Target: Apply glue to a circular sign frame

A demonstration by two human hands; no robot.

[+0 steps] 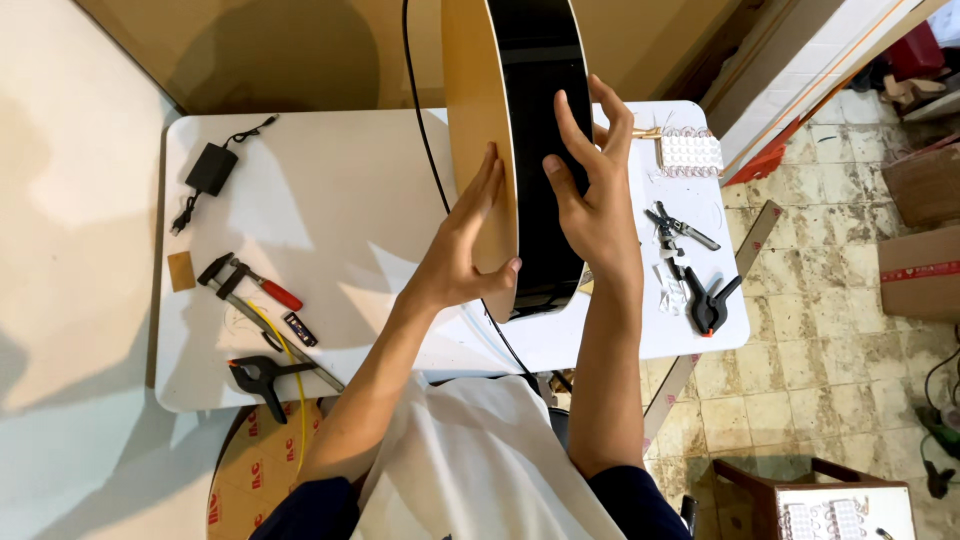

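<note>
Spread, flat fingers [487,185] of the left hand [462,250] press the tan outer wall, those of the right hand [590,195] the black face, of a round hoop-shaped panel [515,120] held upright between both palms over the white counter [330,210], clamps [262,375] and pliers [680,232] lying alongside.

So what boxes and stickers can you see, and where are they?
Cardboard boxes: far right on the floor, brown, red tape stripe.
Round cardboard piece: under the table's near left edge, tan with red printing.
Clear blister sheet: table's far right corner, rectangular, rows of bumps.
</note>
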